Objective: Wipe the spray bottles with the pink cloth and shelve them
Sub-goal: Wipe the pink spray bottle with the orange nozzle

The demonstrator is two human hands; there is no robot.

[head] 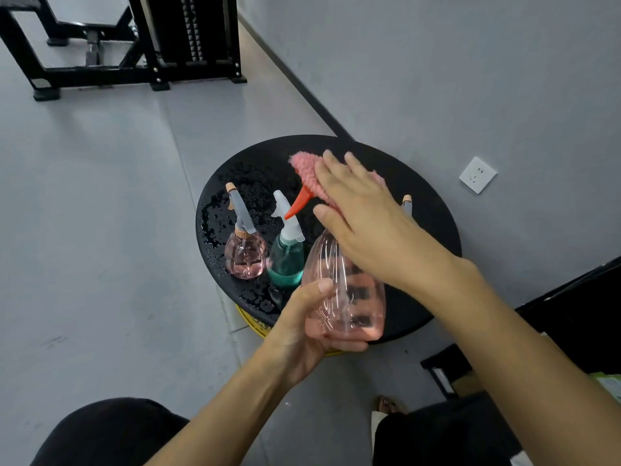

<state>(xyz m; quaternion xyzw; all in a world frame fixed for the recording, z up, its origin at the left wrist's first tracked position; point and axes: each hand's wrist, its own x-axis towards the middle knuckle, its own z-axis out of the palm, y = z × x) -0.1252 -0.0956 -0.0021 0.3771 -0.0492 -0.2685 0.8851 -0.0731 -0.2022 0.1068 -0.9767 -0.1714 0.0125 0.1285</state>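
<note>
Hidden: pink bottle (pixel 346 297) head, under pink cloth (pixel 307 173).
Right hand (pixel 366 227): flat, pressing cloth.
Left hand (pixel 302 331): gripping bottle's base.
Around: green bottle (pixel 285 260), near table (pixel 423 227) wet left edge.

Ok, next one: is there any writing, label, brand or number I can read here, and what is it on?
Nothing reads in full.
Yellow base under the round black table: black letters, mostly hidden by the table's edge, unreadable.
Big pink bottle, green bottle, small pink bottle: no labels show.
Wall socket: no writing shows.
</note>
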